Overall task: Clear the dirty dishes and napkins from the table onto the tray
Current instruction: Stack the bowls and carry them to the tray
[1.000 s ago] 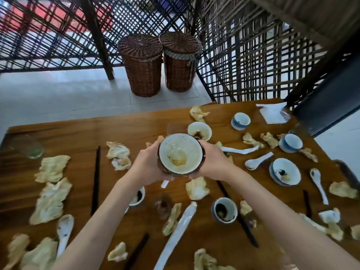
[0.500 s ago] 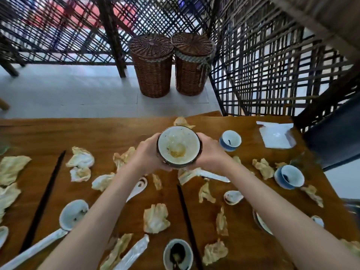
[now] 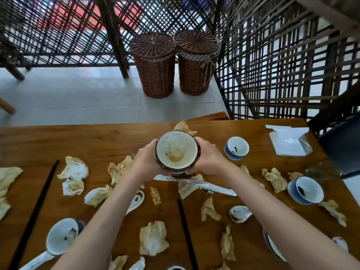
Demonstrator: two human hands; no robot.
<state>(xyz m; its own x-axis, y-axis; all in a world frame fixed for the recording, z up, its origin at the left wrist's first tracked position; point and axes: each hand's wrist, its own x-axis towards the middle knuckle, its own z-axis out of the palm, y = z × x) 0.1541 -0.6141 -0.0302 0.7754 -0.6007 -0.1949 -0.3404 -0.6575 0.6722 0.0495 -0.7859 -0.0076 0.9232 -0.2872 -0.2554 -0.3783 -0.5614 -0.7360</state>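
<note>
I hold a dirty bowl (image 3: pixel 176 150), white inside with a dark outside and a yellow stain at its bottom, above the wooden table (image 3: pixel 81 139). My left hand (image 3: pixel 146 160) grips its left side and my right hand (image 3: pixel 209 158) grips its right side. Crumpled stained napkins (image 3: pixel 75 170) lie scattered over the table, another napkin (image 3: pixel 153 241) in front of me. Small blue-and-white cups (image 3: pixel 236 148) (image 3: pixel 305 190) stand at the right. White spoons (image 3: pixel 240 213) (image 3: pixel 60 237) and dark chopsticks (image 3: pixel 186 232) lie among them. No tray is in view.
Two lidded wicker baskets (image 3: pixel 154 65) (image 3: pixel 195 61) stand on the tiled floor beyond the table's far edge. A dark lattice screen (image 3: pixel 272 65) runs behind and to the right. A white paper packet (image 3: pixel 288 141) lies at the far right corner, beside a dark seat (image 3: pixel 342 145).
My view has swung to the right along the table and tilted up; both hands still hold the bowl, now a little further out over the table.
</note>
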